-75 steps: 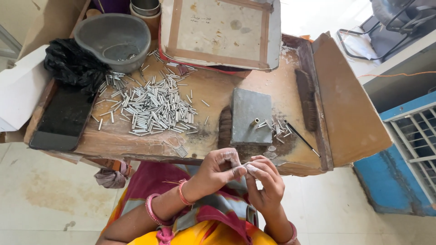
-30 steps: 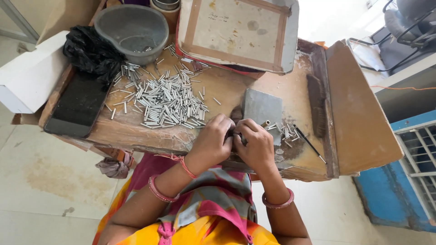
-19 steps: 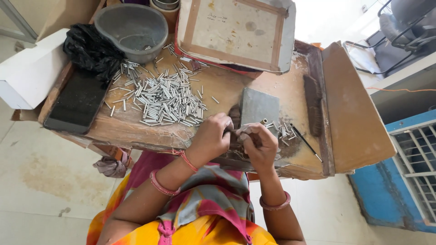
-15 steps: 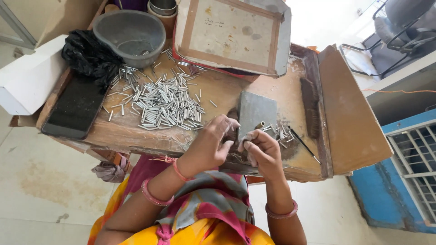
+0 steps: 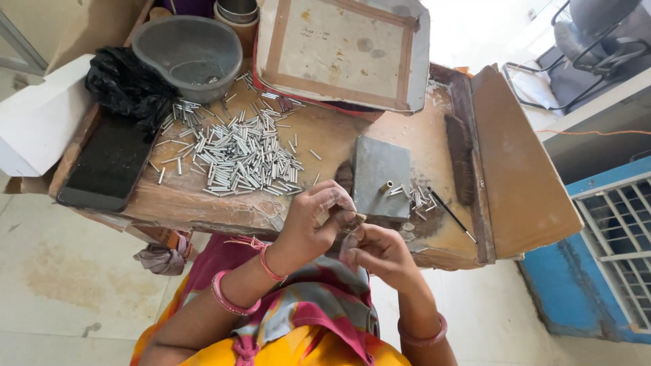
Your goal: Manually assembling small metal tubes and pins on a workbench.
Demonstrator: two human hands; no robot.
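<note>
grey basin [image 5: 186, 47] nearly empty; left hand [image 5: 315, 227], right hand [image 5: 380, 254] pinch small piece [image 5: 354, 220].

Pink bangles on both wrists, red thread, yellow and multicoloured clothing.

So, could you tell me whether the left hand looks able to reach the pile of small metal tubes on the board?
Probably yes: the left hand sits beside the pile of metal tubes, with only bare board between.

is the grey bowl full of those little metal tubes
No, the grey bowl looks nearly empty, while the metal tubes lie heaped on the wooden board beside it.
</note>
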